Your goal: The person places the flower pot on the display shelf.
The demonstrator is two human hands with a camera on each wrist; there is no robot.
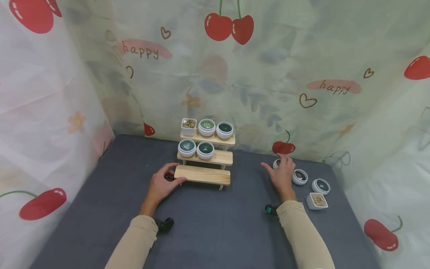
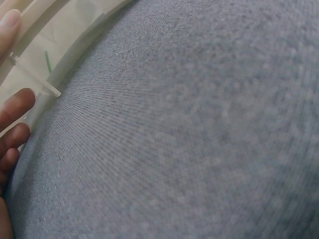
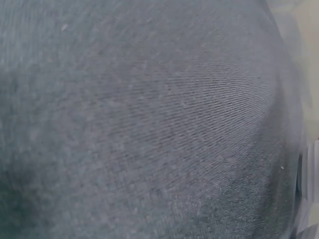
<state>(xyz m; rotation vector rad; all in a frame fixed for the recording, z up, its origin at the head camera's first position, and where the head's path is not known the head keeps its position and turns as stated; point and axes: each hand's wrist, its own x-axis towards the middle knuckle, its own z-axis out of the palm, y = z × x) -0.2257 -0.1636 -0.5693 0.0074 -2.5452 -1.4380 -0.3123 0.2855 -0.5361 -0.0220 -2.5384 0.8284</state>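
Observation:
My left hand [image 1: 163,183] holds the left end of the lowest board of a three-tier wooden stand [image 1: 202,174], thumb at the front edge and fingers at the back. In the left wrist view the thumb [image 2: 9,27] lies against the board, above a clear support rod [image 2: 37,75]. My right hand [image 1: 283,175] is over at the right, thumb spread away from the fingers. It partly covers a small white round jar [image 1: 276,164]; whether it touches the jar I cannot tell. In the right wrist view a ribbed white edge [image 3: 312,172] shows.
On the top tier are a square white cup [image 1: 189,129] and two round jars [image 1: 206,127]; the middle tier bears two more [image 1: 186,148]. Right of my right hand stand two round jars [image 1: 299,177] and a square cup [image 1: 317,201]. Printed cloth [image 1: 255,86] hangs behind the grey table [image 1: 218,231].

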